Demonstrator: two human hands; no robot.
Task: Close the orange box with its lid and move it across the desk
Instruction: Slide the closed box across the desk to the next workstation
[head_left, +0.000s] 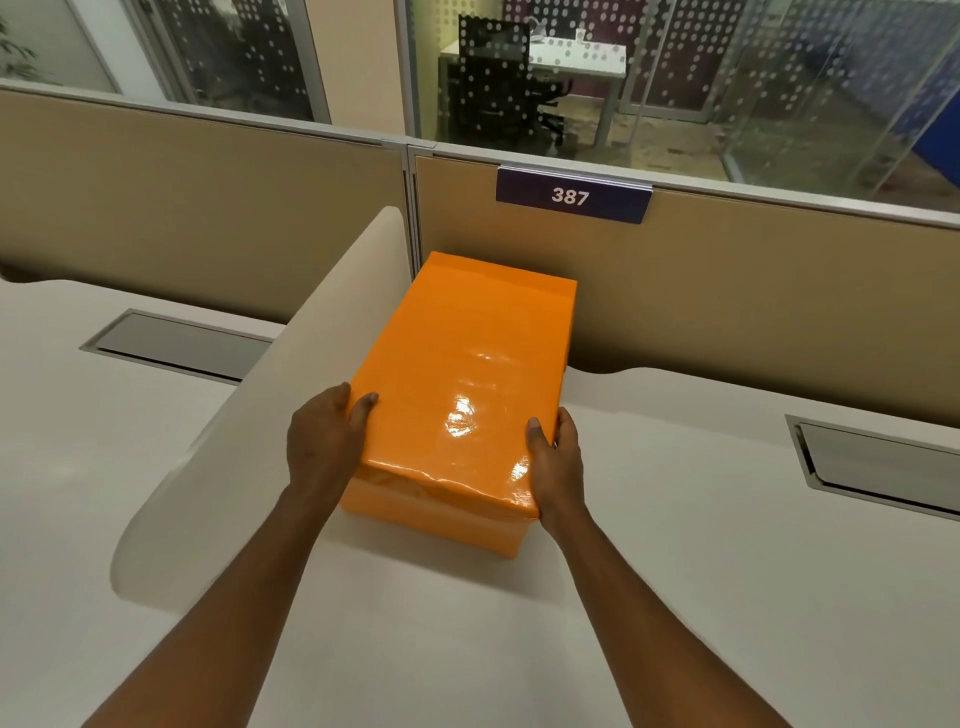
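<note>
An orange box (436, 519) stands on the pale desk (675, 545), its far end close to the partition. A glossy orange lid (462, 374) covers its top. My left hand (324, 441) grips the lid's near left edge, thumb on top and fingers down the side. My right hand (553, 462) holds the near right corner the same way. Both forearms reach in from the bottom of the view.
A beige partition (753, 312) with a purple sign reading 387 (571, 196) stands right behind the box. A curved white divider (249, 415) runs along the box's left side. Grey cable hatches sit at left (176, 343) and right (878, 462).
</note>
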